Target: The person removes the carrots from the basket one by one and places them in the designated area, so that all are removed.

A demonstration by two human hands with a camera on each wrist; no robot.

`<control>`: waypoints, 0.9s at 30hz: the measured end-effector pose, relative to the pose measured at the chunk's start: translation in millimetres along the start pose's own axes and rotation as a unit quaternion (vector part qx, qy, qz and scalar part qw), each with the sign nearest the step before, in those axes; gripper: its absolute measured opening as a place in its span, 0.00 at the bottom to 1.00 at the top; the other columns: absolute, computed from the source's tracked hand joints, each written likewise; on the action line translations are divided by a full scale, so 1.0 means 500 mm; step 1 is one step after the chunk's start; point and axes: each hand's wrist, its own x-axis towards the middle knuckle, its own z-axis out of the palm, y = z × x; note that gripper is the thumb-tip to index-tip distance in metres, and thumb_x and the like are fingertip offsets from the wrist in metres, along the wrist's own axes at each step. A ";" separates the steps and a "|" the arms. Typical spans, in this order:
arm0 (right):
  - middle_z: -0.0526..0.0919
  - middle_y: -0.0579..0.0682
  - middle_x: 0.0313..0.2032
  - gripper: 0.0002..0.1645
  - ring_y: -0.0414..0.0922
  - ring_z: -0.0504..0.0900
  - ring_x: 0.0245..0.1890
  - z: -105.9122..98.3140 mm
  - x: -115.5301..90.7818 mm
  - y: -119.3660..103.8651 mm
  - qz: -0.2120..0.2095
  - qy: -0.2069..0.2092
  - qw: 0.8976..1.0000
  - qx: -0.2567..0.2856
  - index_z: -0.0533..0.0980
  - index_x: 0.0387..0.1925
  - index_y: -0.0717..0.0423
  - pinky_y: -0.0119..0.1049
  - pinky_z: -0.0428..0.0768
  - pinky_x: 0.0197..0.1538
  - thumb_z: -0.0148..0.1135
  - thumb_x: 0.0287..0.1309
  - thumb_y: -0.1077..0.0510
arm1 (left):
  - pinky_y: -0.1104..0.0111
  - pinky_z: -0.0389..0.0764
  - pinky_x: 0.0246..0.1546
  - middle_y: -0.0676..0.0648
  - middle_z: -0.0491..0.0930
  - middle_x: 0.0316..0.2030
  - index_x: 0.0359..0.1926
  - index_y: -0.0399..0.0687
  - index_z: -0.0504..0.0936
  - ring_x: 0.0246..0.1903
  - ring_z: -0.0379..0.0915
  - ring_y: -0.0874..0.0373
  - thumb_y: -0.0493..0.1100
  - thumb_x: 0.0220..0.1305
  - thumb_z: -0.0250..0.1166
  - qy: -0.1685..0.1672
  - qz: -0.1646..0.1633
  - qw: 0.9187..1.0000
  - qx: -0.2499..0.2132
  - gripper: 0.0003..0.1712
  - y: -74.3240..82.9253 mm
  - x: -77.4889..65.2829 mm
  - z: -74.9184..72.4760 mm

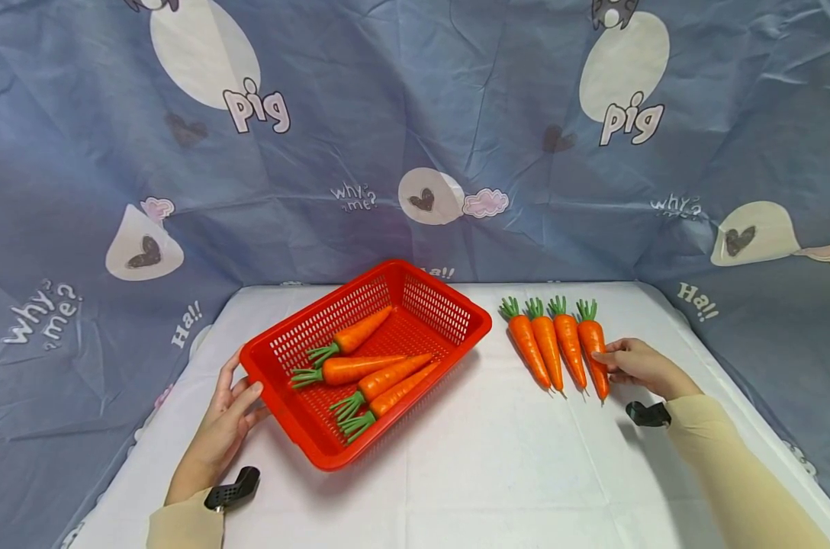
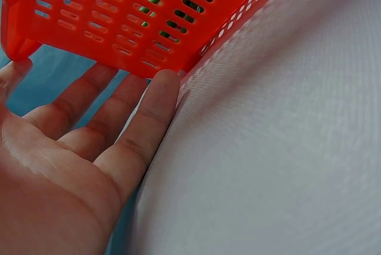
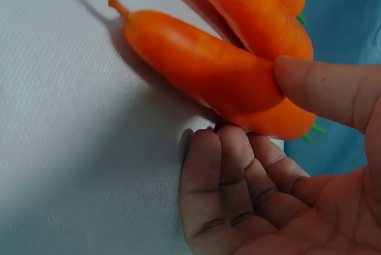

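Right hand (image 1: 638,366) pinching the rightmost carrot (image 1: 593,341), right of frame
I see it end a row of four carrots (image 1: 567,345) on the white surface (image 1: 490,473); the left hand (image 1: 224,421) grips the red basket (image 1: 284,408), centre-left, where four more carrots (image 1: 389,377) lie.

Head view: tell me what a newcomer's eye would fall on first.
Probably the big red basket left of centre on the white tabletop, with four orange carrots inside. Next, the row of four carrots to its right, green tops at the far end. Then the right hand, its fingers pinching that row's rightmost carrot.
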 end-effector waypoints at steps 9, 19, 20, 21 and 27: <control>0.73 0.45 0.36 0.26 0.36 0.75 0.33 -0.002 0.004 0.011 -0.009 -0.016 1.000 0.002 0.61 0.60 0.73 0.28 0.82 0.40 0.53 0.82 0.52 | 0.71 0.87 0.53 0.62 0.76 0.65 0.86 0.70 0.46 0.55 0.83 0.68 0.42 0.84 0.53 0.002 -0.003 1.000 0.002 0.40 0.005 -0.002 0.003; 0.73 0.44 0.36 0.25 0.35 0.75 0.32 0.001 0.002 0.017 -0.024 -0.029 0.999 0.015 0.62 0.59 0.71 0.27 0.81 0.40 0.55 0.81 0.52 | 0.71 0.87 0.53 0.61 0.75 0.67 0.86 0.70 0.45 0.57 0.82 0.68 0.43 0.84 0.53 0.004 -0.003 1.000 0.008 0.40 0.004 -0.003 0.004; 0.73 0.44 0.36 0.25 0.35 0.75 0.32 0.001 0.003 0.018 -0.025 -0.030 0.999 0.015 0.62 0.59 0.71 0.27 0.81 0.40 0.55 0.81 0.52 | 0.71 0.87 0.53 0.61 0.75 0.67 0.86 0.70 0.45 0.57 0.82 0.68 0.43 0.84 0.54 0.003 -0.003 1.000 0.008 0.41 0.003 -0.003 0.004; 0.73 0.45 0.36 0.26 0.35 0.75 0.32 0.001 0.002 0.018 -0.026 -0.031 0.999 0.014 0.62 0.59 0.71 0.27 0.81 0.40 0.55 0.81 0.52 | 0.71 0.87 0.53 0.61 0.74 0.67 0.86 0.70 0.45 0.57 0.82 0.68 0.43 0.84 0.54 0.003 -0.003 1.000 0.008 0.41 0.003 -0.003 0.003; 0.73 0.45 0.37 0.28 0.35 0.76 0.32 0.000 -0.001 0.017 -0.029 -0.028 0.999 0.017 0.61 0.61 0.73 0.27 0.82 0.40 0.55 0.81 0.51 | 0.71 0.87 0.53 0.61 0.74 0.67 0.86 0.70 0.45 0.58 0.82 0.69 0.43 0.84 0.54 0.002 -0.002 1.000 0.007 0.41 0.001 -0.002 0.003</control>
